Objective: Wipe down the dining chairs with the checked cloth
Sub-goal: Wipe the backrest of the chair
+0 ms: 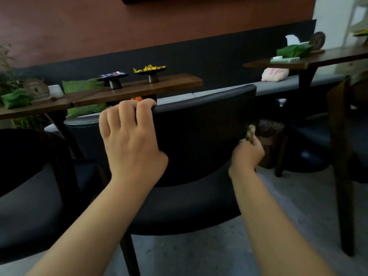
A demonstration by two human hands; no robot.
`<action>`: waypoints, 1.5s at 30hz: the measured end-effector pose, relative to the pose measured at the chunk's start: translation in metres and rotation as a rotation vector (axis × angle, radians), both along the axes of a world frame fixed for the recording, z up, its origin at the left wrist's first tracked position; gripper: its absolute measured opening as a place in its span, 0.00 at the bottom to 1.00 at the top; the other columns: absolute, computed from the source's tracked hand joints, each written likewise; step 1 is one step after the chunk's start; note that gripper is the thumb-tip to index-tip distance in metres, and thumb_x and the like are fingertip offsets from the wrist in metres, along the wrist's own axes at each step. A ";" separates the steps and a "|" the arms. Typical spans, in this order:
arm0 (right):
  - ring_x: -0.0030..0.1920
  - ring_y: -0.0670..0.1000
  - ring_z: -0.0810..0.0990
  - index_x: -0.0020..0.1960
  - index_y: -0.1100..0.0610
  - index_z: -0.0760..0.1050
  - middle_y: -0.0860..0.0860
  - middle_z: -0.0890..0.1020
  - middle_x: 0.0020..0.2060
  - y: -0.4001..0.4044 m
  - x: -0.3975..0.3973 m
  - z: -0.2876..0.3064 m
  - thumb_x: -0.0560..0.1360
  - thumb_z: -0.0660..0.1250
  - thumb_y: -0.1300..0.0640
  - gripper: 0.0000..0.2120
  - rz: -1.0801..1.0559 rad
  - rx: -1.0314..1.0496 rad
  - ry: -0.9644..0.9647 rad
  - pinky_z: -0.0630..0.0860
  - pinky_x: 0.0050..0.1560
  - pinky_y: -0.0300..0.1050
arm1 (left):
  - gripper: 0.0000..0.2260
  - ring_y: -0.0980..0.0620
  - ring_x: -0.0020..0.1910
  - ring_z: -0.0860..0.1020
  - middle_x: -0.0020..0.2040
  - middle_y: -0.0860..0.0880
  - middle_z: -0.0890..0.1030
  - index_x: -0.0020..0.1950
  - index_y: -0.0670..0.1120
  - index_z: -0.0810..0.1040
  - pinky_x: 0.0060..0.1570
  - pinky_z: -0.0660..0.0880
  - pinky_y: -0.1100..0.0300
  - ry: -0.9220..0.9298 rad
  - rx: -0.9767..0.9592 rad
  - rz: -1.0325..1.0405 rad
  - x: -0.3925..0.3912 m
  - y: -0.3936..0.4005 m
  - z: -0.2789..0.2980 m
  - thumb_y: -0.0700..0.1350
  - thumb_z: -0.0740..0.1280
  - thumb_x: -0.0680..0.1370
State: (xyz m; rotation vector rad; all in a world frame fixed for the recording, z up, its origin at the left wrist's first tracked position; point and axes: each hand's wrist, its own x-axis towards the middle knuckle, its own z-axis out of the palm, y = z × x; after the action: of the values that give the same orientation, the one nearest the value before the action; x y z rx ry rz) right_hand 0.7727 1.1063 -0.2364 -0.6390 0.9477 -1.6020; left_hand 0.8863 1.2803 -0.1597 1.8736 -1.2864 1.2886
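Observation:
A dark upholstered dining chair (pixel 201 124) fills the middle of the view, its backrest facing me. My left hand (pixel 129 140) grips the top left edge of the backrest, fingers curled over it. My right hand (pixel 248 154) holds a bunched pale cloth (pixel 250 133) against the right edge of the backrest. Only a small beige bunch of the cloth shows above the fingers; its pattern is too blurred to make out.
A second dark chair (pixel 25 188) stands at the left. Another chair (pixel 342 148) with wooden legs stands at the right. Behind are a wooden table (pixel 129 91) with two pedestal dishes, a grey bench (pixel 219 92), and a second table (pixel 318 58) at the right.

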 end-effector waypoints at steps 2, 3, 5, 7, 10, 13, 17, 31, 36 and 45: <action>0.54 0.47 0.77 0.64 0.54 0.75 0.49 0.79 0.53 0.009 0.004 0.001 0.78 0.53 0.68 0.21 -0.025 -0.041 -0.013 0.73 0.45 0.30 | 0.32 0.42 0.51 0.66 0.53 0.41 0.73 0.61 0.41 0.73 0.57 0.61 0.51 -0.011 -0.003 -0.010 0.000 0.001 0.000 0.35 0.72 0.57; 0.61 0.46 0.75 0.67 0.55 0.73 0.50 0.77 0.59 0.018 0.007 0.007 0.78 0.53 0.69 0.22 -0.074 -0.137 0.032 0.72 0.51 0.26 | 0.32 0.43 0.51 0.66 0.53 0.41 0.73 0.61 0.41 0.73 0.57 0.61 0.52 -0.016 -0.004 -0.016 -0.001 0.001 0.000 0.35 0.72 0.57; 0.71 0.44 0.63 0.72 0.58 0.67 0.51 0.69 0.70 0.036 0.014 0.022 0.79 0.51 0.70 0.23 -0.213 -0.363 0.224 0.59 0.65 0.23 | 0.32 0.44 0.51 0.65 0.53 0.42 0.73 0.61 0.41 0.74 0.58 0.61 0.52 -0.017 -0.018 -0.022 0.000 0.000 0.001 0.35 0.72 0.57; 0.74 0.43 0.55 0.73 0.62 0.63 0.55 0.63 0.73 0.053 0.021 0.024 0.79 0.51 0.70 0.23 -0.308 -0.534 0.351 0.52 0.71 0.28 | 0.32 0.44 0.51 0.65 0.52 0.42 0.73 0.61 0.42 0.74 0.58 0.62 0.52 -0.017 -0.025 -0.032 0.000 -0.001 0.000 0.36 0.71 0.57; 0.75 0.44 0.54 0.73 0.68 0.61 0.60 0.61 0.73 0.071 0.031 -0.002 0.78 0.52 0.70 0.23 -0.392 -0.727 0.438 0.53 0.75 0.40 | 0.32 0.44 0.52 0.65 0.53 0.43 0.73 0.61 0.42 0.73 0.58 0.62 0.52 -0.021 -0.027 -0.045 0.001 0.000 -0.001 0.36 0.71 0.57; 0.74 0.54 0.59 0.71 0.70 0.62 0.60 0.61 0.72 0.065 0.027 -0.023 0.78 0.53 0.71 0.22 -0.381 -0.848 0.515 0.55 0.75 0.47 | 0.31 0.45 0.52 0.66 0.53 0.43 0.73 0.61 0.42 0.73 0.58 0.62 0.53 -0.033 -0.037 -0.051 0.003 0.001 -0.001 0.35 0.70 0.57; 0.72 0.53 0.65 0.71 0.65 0.67 0.59 0.69 0.70 0.001 -0.001 -0.035 0.75 0.54 0.73 0.25 -0.214 -0.467 0.522 0.56 0.74 0.38 | 0.31 0.44 0.51 0.67 0.53 0.43 0.74 0.61 0.42 0.73 0.57 0.63 0.54 -0.046 -0.017 -0.071 0.005 0.004 -0.001 0.35 0.68 0.57; 0.35 0.43 0.78 0.69 0.62 0.67 0.51 0.75 0.43 0.149 0.078 -0.028 0.82 0.53 0.61 0.16 0.448 0.213 -0.134 0.73 0.45 0.37 | 0.32 0.45 0.53 0.67 0.54 0.43 0.75 0.63 0.43 0.73 0.58 0.61 0.55 -0.034 -0.019 -0.082 0.006 0.005 -0.001 0.36 0.69 0.58; 0.64 0.38 0.73 0.69 0.43 0.70 0.37 0.75 0.63 0.195 0.011 -0.040 0.78 0.59 0.68 0.27 0.476 -0.306 0.250 0.70 0.66 0.39 | 0.42 0.42 0.61 0.68 0.65 0.45 0.71 0.74 0.45 0.65 0.61 0.60 0.52 -0.100 0.283 -0.247 0.032 0.033 0.017 0.44 0.67 0.58; 0.68 0.69 0.66 0.68 0.71 0.64 0.66 0.67 0.68 0.080 0.026 0.008 0.80 0.56 0.70 0.17 -0.360 -1.505 0.899 0.60 0.71 0.65 | 0.39 0.42 0.60 0.66 0.61 0.41 0.69 0.73 0.45 0.64 0.63 0.61 0.49 0.056 0.237 -0.208 0.058 0.044 0.007 0.56 0.65 0.63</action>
State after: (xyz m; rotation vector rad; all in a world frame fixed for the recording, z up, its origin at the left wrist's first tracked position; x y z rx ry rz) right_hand 0.7986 1.1868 -0.2280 -2.4593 0.2201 -2.2356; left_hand 0.9443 1.3240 -0.1522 1.8566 -1.6149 1.0063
